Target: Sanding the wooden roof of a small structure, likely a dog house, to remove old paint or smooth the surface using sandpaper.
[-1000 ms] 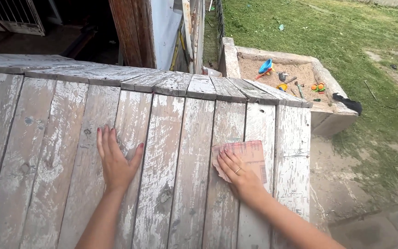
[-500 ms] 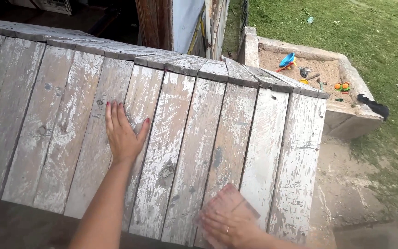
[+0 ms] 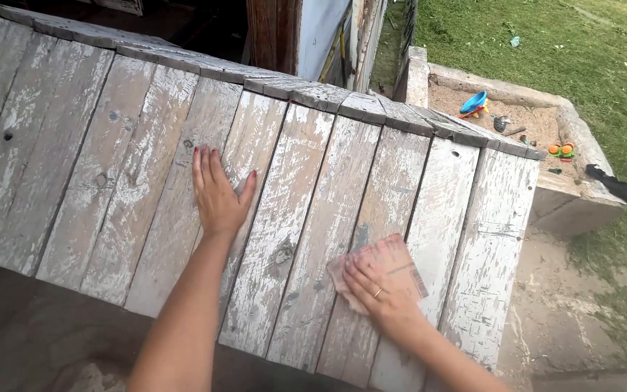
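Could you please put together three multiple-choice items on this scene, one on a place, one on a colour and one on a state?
1. Where does the sheet of sandpaper lie?
A. on the grass
B. under the right hand on the wooden panel
C. in the sandbox

2. What colour is the biggest toy in the sandbox?
A. blue
B. white
C. black

3. How is the left hand placed?
A. clenched in a fist
B. gripping a tool
C. flat, fingers spread on the planks

Answers: 1 B, the fingers press the sheet against the planks. 2 A, the scoop-like toy on the sand is blue. 3 C, the palm lies open on the peeling paint.
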